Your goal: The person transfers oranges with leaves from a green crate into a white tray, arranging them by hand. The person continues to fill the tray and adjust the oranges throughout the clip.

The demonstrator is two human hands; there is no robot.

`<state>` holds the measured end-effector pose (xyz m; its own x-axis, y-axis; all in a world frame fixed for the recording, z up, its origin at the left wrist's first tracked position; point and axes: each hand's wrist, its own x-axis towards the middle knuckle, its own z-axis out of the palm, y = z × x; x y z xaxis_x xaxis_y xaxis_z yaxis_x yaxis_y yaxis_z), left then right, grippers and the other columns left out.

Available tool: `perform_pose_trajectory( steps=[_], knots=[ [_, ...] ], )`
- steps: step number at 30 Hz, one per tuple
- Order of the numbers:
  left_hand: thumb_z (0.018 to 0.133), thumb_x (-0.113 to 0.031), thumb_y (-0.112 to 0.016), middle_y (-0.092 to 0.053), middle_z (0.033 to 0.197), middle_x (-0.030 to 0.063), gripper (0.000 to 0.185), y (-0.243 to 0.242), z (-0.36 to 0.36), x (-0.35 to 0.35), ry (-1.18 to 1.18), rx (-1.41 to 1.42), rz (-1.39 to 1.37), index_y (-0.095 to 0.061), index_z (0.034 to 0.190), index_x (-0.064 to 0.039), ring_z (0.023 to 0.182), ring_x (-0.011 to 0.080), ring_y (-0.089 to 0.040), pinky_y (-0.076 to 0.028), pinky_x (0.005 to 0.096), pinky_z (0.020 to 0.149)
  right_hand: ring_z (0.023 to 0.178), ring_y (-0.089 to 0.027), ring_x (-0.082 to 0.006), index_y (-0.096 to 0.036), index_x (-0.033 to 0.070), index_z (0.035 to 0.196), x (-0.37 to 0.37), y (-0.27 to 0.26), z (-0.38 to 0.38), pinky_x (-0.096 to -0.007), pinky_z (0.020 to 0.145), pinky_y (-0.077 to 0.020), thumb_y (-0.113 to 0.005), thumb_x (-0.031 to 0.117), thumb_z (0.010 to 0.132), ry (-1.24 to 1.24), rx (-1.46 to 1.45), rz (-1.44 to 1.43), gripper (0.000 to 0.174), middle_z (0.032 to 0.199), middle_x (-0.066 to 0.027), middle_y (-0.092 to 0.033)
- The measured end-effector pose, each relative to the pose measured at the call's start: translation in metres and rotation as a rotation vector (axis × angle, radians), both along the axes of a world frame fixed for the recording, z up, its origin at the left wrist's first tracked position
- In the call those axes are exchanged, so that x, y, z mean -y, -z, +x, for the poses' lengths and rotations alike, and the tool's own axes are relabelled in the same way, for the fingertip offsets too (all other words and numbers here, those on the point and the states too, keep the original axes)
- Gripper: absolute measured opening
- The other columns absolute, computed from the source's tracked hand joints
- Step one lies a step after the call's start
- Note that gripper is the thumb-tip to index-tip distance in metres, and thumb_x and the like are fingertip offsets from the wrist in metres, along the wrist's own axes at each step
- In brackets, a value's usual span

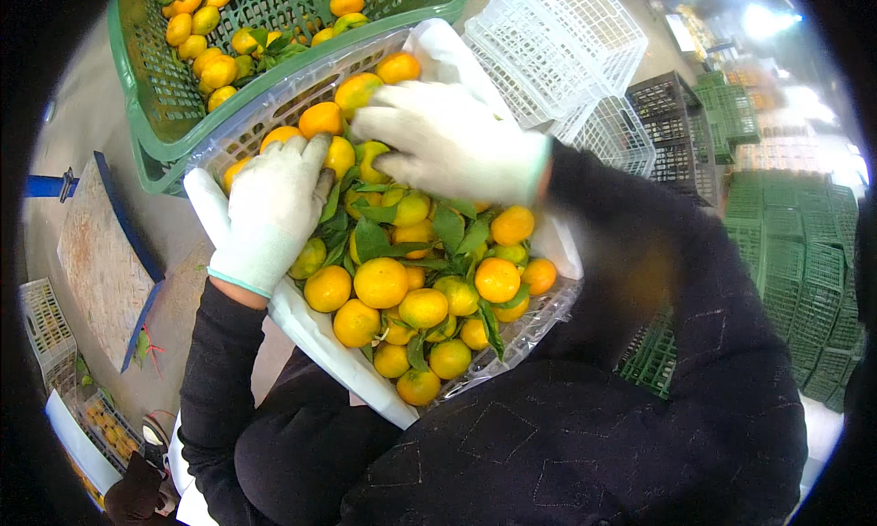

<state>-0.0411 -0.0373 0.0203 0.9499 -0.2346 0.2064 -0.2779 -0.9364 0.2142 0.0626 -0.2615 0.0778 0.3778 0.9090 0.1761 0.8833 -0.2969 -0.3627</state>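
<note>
A lined plastic crate [308, 334] full of orange and yellow-green mandarins [381, 282] with green leaves [449, 228] lies before me. White foam sheet and clear film cover its sides. My left hand [274, 183], in a white knit glove with greyed fingertips, rests on fruit at the crate's left side, its fingers bent over the mandarins. In a matching glove, my right hand [438, 139] is over the fruit toward the far side, slightly blurred. Its fingertips are at a yellow-green mandarin [358, 93]; whether they grip one is hidden.
Beyond the lined crate stands a green crate [140, 108] holding more mandarins. White crates [555, 46] are at the back right, beside a black crate [668, 125]. Stacked green crates [795, 265] fill the far right. At left are a worn board [103, 259] and another person [140, 488].
</note>
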Motion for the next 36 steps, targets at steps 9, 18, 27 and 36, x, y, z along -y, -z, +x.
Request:
perform_pose_trajectory(
  steps=[9, 18, 27, 36],
  knots=[
    [0.099, -0.02, -0.062, -0.066, 0.106, 0.0169, 0.047, -0.003, -0.007, 0.003, 0.075, 0.072, 0.164, -0.055, 0.143, -0.004, 0.095, 0.0353, -0.069, -0.057, 0.0459, 0.078, 0.109, -0.063, -0.0414, -0.064, 0.009, 0.118, 0.043, 0.018, -0.07, -0.0533, 0.09, -0.054, -0.074, 0.011, 0.083, 0.162, -0.206, -0.115, 0.037, 0.11, -0.0196, -0.058],
    [0.087, -0.025, -0.077, -0.069, 0.128, 0.0042, 0.04, -0.066, -0.038, 0.02, -0.026, 0.213, 0.179, -0.069, 0.125, -0.014, 0.123, 0.0231, -0.065, -0.042, 0.0487, 0.103, 0.113, -0.07, -0.0379, -0.064, 0.005, 0.135, 0.063, -0.008, -0.02, -0.0418, 0.098, -0.0563, -0.075, 0.027, 0.089, 0.464, -0.417, 0.254, 0.052, 0.12, -0.0227, -0.071],
    [0.099, -0.022, -0.065, -0.07, 0.125, 0.0241, 0.038, -0.007, 0.049, 0.113, 0.079, 0.124, -0.058, -0.065, 0.131, 0.0, 0.117, 0.0419, -0.067, -0.049, 0.0506, 0.108, 0.106, -0.073, -0.041, -0.059, 0.003, 0.125, 0.053, -0.041, 0.036, -0.0463, 0.094, -0.0573, -0.076, 0.029, 0.087, 0.464, -0.333, 0.309, 0.049, 0.111, -0.0217, -0.073],
    [0.099, -0.036, -0.064, -0.062, 0.144, 0.0162, 0.054, 0.006, 0.032, 0.119, -0.156, -0.109, 0.247, -0.059, 0.144, -0.006, 0.125, 0.0389, -0.061, -0.038, 0.0534, 0.117, 0.119, -0.063, -0.0363, -0.071, -0.001, 0.114, 0.045, 0.016, 0.031, -0.041, 0.109, -0.0488, -0.065, 0.023, 0.096, 0.384, 0.248, 0.271, 0.031, 0.111, -0.0203, -0.072]
  ],
)
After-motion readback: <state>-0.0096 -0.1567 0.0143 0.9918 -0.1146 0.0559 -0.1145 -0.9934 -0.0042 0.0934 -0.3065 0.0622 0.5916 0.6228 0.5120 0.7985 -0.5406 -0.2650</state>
